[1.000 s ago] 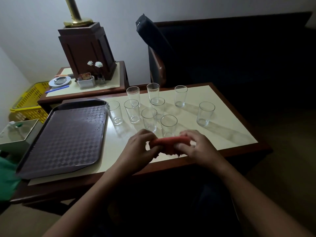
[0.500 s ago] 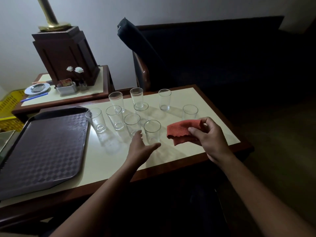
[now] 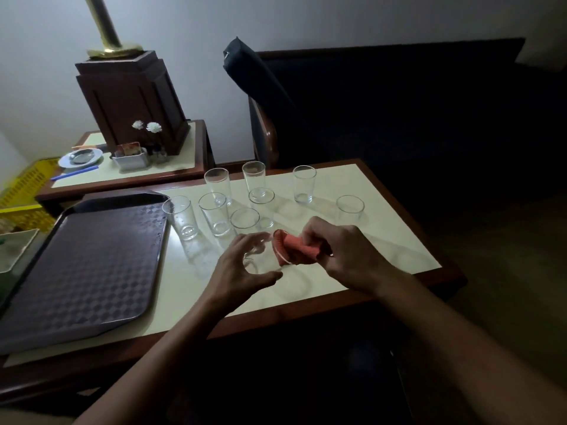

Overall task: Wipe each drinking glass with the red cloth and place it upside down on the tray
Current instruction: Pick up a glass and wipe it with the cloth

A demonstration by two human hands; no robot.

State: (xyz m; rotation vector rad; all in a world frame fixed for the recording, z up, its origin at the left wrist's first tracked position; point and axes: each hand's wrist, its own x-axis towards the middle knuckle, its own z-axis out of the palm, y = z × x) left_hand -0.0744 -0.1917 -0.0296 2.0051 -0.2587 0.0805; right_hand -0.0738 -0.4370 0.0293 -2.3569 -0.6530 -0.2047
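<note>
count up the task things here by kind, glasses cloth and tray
drinking glasses: 9, counting the one gripped in the left hand
red cloth: 1
tray: 1
total: 11

Open strip of table (image 3: 190, 280) between tray (image 3: 86, 265) and front middle. Behind it, upright glasses (image 3: 214, 214) packed close, leftmost glass (image 3: 181, 217) just beside the tray's rim. Wider gaps toward the lone glass (image 3: 349, 207) at right.
</note>
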